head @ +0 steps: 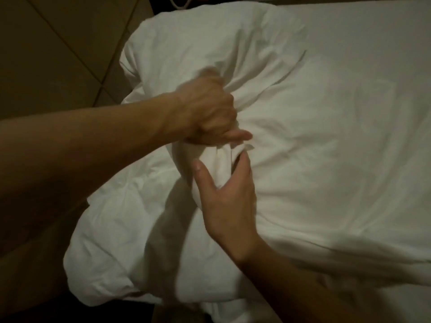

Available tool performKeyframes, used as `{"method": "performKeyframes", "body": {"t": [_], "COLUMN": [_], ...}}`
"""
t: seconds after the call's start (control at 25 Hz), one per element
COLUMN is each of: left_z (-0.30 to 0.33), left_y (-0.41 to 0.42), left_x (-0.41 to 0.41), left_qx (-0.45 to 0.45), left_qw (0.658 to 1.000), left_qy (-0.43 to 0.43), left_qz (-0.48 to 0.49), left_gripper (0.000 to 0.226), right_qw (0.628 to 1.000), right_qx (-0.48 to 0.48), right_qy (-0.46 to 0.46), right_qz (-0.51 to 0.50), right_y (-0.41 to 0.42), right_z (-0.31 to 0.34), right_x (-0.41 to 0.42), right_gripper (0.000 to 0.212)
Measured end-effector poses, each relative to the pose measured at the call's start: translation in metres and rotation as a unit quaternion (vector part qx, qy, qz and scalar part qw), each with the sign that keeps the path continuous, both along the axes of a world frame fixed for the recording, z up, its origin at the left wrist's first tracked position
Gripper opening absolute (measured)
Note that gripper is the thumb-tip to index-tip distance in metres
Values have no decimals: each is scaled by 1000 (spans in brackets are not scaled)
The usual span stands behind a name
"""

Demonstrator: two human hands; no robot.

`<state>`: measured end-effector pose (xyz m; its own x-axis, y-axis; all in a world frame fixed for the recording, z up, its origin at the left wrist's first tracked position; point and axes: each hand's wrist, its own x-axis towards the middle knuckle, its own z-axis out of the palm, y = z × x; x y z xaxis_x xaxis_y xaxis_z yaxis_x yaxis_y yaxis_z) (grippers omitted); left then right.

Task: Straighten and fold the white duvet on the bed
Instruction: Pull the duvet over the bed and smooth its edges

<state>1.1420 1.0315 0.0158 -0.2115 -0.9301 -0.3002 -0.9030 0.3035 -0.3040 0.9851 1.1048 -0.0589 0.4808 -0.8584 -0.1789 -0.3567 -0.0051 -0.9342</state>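
**Both hands on bunched duvet at bed's left edge**

Head view, dim light, some motion blur.

- White duvet [291, 141]: lies in a crumpled heap on the bed [373, 19], covering most of the view. Bulk sits toward bed's left side; lower-left part bulges out over the edge above the floor [58, 47]. Not flat, not folded neatly. Creases radiate from a gathered point near frame centre-left out toward the right and top.
- Gathered part: a twisted, rope-like bunch of fabric, long axis running roughly near-to-far in frame, tilted slightly right at its far end. A small corner or tag of cloth sticks out to the right at the top of the bunch; too blurred to say which.
- Left hand [210, 113]: comes in from frame left, bare forearm. Grip tight, fist closed round the far end of the bunch, thumb lying across it pointing right.
- Right hand [228, 197]: comes up from lower right. Grip looser, wider: thumb on left side of the bunch, fingers wrapped round the right side, just below the left hand.
- Floor tiles w/ dark grout lines upper left. Thin pale cord [184, 3] at top edge beyond duvet.
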Motion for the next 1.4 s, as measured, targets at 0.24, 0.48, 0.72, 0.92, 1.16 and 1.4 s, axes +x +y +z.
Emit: {"method": "performKeyframes", "body": {"t": [0.24,0.48,0.72,0.92,1.16,1.4], "left_z": [-29,-98,-91,-26,-55,-115], "left_y": [157,226,239,202,220,326], "left_x": [43,-31,-43,-30,16,16], "left_qx": [-106,-179,-303,-358,-180,-327], "left_qw": [942,813,804,911,864,649], "left_qy": [145,318,282,76,53,252], "left_qz": [284,454,428,187,466,639], "left_gripper": [92,72,49,47,70,74], "right_qw": [931,840,821,775,799,820], "right_qx": [-215,-312,-363,-392,-408,-444], "right_qy": [157,244,197,230,179,65], "right_qz": [248,371,395,440,403,354], "right_y": [11,29,27,34,17,5], "right_z": [16,-14,-18,-20,-17,19], "right_x": [24,-10,-12,-21,-23,-41], "right_gripper": [65,89,76,86,83,84]}}
